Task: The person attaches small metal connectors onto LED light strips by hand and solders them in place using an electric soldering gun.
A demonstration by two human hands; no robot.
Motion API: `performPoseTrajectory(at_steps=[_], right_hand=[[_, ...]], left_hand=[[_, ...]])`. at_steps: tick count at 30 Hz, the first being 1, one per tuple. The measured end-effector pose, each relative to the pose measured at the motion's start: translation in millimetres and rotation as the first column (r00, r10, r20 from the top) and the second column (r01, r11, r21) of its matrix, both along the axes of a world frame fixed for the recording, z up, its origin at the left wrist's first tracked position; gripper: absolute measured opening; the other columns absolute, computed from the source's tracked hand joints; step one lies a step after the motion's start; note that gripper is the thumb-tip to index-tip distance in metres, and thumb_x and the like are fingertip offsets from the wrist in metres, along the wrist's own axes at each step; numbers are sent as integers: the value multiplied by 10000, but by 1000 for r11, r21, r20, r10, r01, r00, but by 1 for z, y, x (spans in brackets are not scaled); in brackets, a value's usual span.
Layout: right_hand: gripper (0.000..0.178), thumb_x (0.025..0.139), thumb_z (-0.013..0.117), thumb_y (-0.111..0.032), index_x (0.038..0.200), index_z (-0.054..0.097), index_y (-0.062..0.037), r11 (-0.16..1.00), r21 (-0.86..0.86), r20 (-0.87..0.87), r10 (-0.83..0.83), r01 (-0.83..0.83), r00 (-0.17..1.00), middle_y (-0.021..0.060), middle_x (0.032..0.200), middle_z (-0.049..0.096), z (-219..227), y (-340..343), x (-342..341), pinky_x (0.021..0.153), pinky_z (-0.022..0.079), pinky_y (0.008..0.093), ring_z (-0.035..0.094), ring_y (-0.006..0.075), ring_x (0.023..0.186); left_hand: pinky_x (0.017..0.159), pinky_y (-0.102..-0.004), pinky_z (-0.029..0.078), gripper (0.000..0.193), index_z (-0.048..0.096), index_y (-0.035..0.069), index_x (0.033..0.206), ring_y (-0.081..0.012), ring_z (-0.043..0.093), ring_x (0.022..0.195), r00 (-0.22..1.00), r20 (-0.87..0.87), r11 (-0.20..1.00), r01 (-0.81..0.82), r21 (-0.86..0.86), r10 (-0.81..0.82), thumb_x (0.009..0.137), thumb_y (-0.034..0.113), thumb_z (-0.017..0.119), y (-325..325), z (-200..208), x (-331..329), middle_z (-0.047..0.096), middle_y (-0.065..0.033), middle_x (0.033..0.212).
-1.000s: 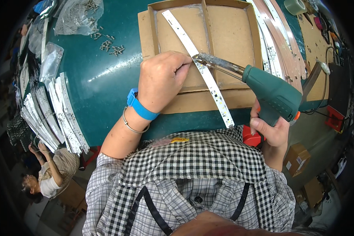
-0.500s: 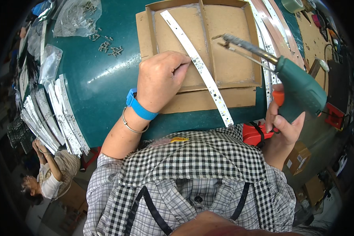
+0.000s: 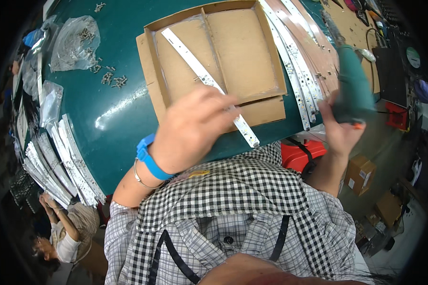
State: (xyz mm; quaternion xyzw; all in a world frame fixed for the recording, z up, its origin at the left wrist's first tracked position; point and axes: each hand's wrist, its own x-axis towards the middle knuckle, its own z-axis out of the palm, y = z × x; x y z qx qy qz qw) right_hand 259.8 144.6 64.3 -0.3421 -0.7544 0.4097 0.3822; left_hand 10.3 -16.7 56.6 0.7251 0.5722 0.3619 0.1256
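Note:
A long white LED circuit strip (image 3: 188,57) lies slantwise across a shallow cardboard tray (image 3: 150,57), its near end sticking out toward my apron. My left hand (image 3: 190,126), with a blue band on the wrist, hovers over the strip's middle. Its fingers are smeared by motion, so I cannot tell whether they touch the strip or hold anything. On the right, my right hand (image 3: 340,135) grips a green soldering gun (image 3: 354,88); the gun is blurred, its metal tip pointing away from me. A small piece (image 3: 197,78) sits at the strip's edge beyond my left fingers.
More white strips (image 3: 290,61) lie right of the tray. Other strips (image 3: 71,161) are stacked at the table's left edge. Small metal parts (image 3: 114,80) lie near a clear plastic bag (image 3: 76,45). Another person (image 3: 64,228) sits at lower left. A red case (image 3: 302,154) is below the table edge.
My left hand has moved nearer along the strip. The soldering gun has swung away from the strip, its tip now pointing to the far side. The whole view has shifted somewhat.

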Motion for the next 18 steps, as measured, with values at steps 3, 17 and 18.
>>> performPoseTrajectory(at_steps=[3,17,18], right_hand=[[485,731,726,11,1181,544,-6,899,438,345,-174,6,922,114,967,649,-2,5,-10,744,496,294,645,177,837],[504,773,755,-65,1211,517,12,946,323,396,-136,1,908,95,969,627,-32,28,9,796,468,264,594,153,849],[472,790,723,-9,1209,511,34,977,209,394,-127,46,910,55,898,579,-33,28,14,785,451,248,554,130,815]], left_hand=[[785,-356,491,306,654,38,995,-260,563,950,985,-93,988,141,-69,-147,697,106,638,9,3,14,640,-92,1041],[618,-315,459,266,677,31,854,-203,565,756,925,-365,977,-163,-137,103,611,127,622,-101,60,-44,643,-63,911],[622,-315,463,242,684,49,846,-201,585,763,911,-378,963,-231,-136,165,623,118,617,-115,58,-51,657,-56,913]])
